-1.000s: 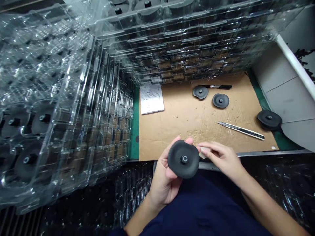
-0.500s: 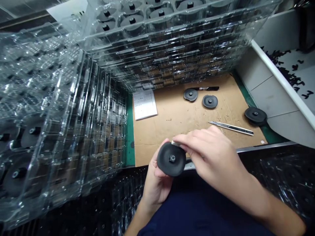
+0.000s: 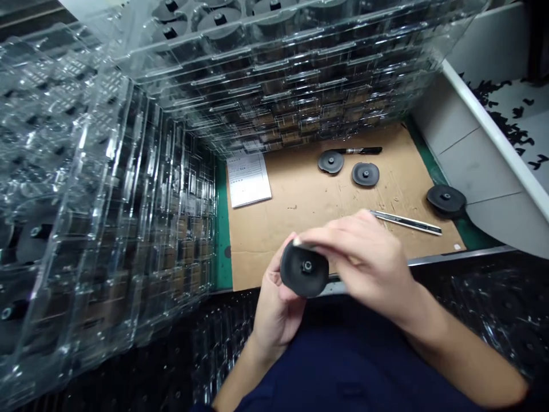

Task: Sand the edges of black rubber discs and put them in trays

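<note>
Black, the rounded disc [image 3: 298, 278] bears a central stud [image 3: 306, 266].

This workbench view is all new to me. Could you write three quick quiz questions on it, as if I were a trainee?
1. True or false: the right hand is holding the utility knife.
2. Multiple choice: what does the left hand hold?
A) a paper sheet
B) a black disc
C) a clear tray
3. Fill in the blank: the pen lies on a brown sheet of ___.

Key:
1. False; it lies on the cardboard.
2. B
3. cardboard
</note>
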{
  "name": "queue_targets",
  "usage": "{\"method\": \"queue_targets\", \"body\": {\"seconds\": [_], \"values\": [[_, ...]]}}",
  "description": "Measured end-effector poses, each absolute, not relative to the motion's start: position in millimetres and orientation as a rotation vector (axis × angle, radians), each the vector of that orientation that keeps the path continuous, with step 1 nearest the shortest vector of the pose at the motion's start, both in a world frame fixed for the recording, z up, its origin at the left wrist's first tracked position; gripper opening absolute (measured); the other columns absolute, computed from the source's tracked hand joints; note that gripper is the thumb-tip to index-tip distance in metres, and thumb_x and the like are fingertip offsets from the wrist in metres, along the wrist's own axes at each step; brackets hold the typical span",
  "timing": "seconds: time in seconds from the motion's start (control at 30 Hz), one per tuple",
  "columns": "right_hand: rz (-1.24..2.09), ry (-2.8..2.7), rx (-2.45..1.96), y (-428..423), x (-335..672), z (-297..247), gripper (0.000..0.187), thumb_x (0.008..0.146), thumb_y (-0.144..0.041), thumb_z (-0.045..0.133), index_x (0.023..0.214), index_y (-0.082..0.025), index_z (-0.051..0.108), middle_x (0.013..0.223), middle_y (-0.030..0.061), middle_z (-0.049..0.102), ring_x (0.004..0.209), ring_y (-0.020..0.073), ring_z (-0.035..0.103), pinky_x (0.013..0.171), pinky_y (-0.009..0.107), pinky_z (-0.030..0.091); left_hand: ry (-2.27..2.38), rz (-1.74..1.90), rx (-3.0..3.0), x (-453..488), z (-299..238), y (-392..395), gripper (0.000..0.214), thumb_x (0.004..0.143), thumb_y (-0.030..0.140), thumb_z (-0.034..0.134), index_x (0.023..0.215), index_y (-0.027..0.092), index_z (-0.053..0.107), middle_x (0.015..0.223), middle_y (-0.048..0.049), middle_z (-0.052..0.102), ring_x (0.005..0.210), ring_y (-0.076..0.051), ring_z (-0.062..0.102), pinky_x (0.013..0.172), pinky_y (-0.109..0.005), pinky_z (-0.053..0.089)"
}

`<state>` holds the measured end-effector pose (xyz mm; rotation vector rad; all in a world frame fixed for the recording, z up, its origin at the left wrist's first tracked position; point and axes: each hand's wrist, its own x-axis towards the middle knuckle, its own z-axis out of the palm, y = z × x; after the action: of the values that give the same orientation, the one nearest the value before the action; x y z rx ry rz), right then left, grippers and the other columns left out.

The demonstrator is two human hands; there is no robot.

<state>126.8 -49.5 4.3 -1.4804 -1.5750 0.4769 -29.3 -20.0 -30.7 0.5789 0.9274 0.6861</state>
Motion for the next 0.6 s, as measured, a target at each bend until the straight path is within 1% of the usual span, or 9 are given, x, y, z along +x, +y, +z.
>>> {"method": "queue_targets", "body": {"seconds": [0.1, 0.17, 0.23, 0.3, 0.37, 0.43, 0.5, 0.57, 0.6], "values": [[0.667, -1.386, -1.681, -66, 141, -32, 0.021, 0.089, -0.020, 0.052, 0.106, -0.026, 0.064, 0.095, -0.0005, 0.069, 0.082, 0.0133, 0.061, 0.074, 0.029, 0.041, 0.765, 0.718, 0.506, -34, -30, -16, 0.068, 0.053, 0.053, 0.077, 0.116, 0.033, 0.058, 0.124, -0.0034, 0.061, 0.109, -0.027, 0.059, 0.100, -0.041, 0.041], [0.726, -1.397, -1.781, -80, 146, -62, 0.021, 0.090, -0.024, 0.052, 0.108, -0.026, 0.064, 0.097, 0.0012, 0.070, 0.084, 0.0153, 0.062, 0.074, 0.031, 0.043, 0.686, 0.713, 0.465, -37, -29, -15, 0.062, 0.057, 0.051, 0.075, 0.114, 0.034, 0.059, 0.126, -0.0029, 0.060, 0.109, -0.026, 0.060, 0.100, -0.041, 0.041], [0.747, -1.477, -1.868, -89, 149, -86, 0.023, 0.091, -0.027, 0.049, 0.109, -0.024, 0.064, 0.097, 0.0035, 0.070, 0.084, 0.0174, 0.063, 0.075, 0.033, 0.043, 0.663, 0.700, 0.446, -37, -29, -14, 0.061, 0.057, 0.050, 0.075, 0.114, 0.034, 0.060, 0.125, -0.0027, 0.060, 0.108, -0.026, 0.061, 0.099, -0.038, 0.043], [0.748, -1.488, -1.934, -91, 150, -93, 0.025, 0.091, -0.028, 0.048, 0.109, -0.022, 0.064, 0.094, 0.0048, 0.071, 0.082, 0.0180, 0.063, 0.073, 0.033, 0.044, 0.655, 0.684, 0.434, -36, -29, -14, 0.060, 0.057, 0.050, 0.075, 0.113, 0.034, 0.060, 0.124, -0.0025, 0.061, 0.108, -0.026, 0.061, 0.098, -0.037, 0.043], [0.732, -1.360, -1.953, -86, 149, -77, 0.025, 0.091, -0.028, 0.049, 0.110, -0.022, 0.063, 0.096, 0.0049, 0.069, 0.079, 0.0169, 0.062, 0.068, 0.031, 0.045, 0.657, 0.668, 0.431, -33, -29, -15, 0.059, 0.058, 0.050, 0.074, 0.113, 0.035, 0.060, 0.125, -0.0023, 0.060, 0.108, -0.026, 0.061, 0.099, -0.039, 0.042], [0.664, -1.230, -1.898, -78, 144, -46, 0.025, 0.090, -0.027, 0.050, 0.112, -0.024, 0.062, 0.104, 0.0040, 0.067, 0.080, 0.0156, 0.061, 0.064, 0.028, 0.045, 0.670, 0.666, 0.434, -31, -29, -16, 0.061, 0.058, 0.051, 0.074, 0.114, 0.034, 0.059, 0.126, -0.0023, 0.059, 0.108, -0.026, 0.060, 0.099, -0.039, 0.043], [0.520, -1.274, -1.771, -70, 134, -11, 0.027, 0.088, -0.023, 0.052, 0.114, -0.025, 0.059, 0.109, 0.0035, 0.065, 0.086, 0.0163, 0.061, 0.067, 0.028, 0.046, 0.692, 0.678, 0.448, -30, -28, -17, 0.060, 0.059, 0.048, 0.075, 0.115, 0.033, 0.059, 0.124, -0.0019, 0.060, 0.110, -0.024, 0.059, 0.098, -0.035, 0.044], [0.425, -1.522, -1.565, -64, 120, 13, 0.028, 0.087, -0.018, 0.052, 0.115, -0.020, 0.059, 0.100, 0.0046, 0.067, 0.085, 0.0172, 0.060, 0.074, 0.032, 0.045, 0.697, 0.688, 0.462, -31, -27, -17, 0.057, 0.062, 0.044, 0.076, 0.115, 0.030, 0.060, 0.121, -0.0023, 0.062, 0.112, -0.023, 0.057, 0.098, -0.032, 0.044], [0.416, -1.622, -1.465, -62, 113, 19, 0.028, 0.087, -0.016, 0.051, 0.114, -0.017, 0.059, 0.093, 0.0055, 0.068, 0.082, 0.0174, 0.059, 0.074, 0.033, 0.045, 0.688, 0.692, 0.472, -32, -26, -16, 0.054, 0.064, 0.040, 0.076, 0.114, 0.029, 0.060, 0.119, -0.0022, 0.063, 0.112, -0.022, 0.057, 0.098, -0.031, 0.044]]}}
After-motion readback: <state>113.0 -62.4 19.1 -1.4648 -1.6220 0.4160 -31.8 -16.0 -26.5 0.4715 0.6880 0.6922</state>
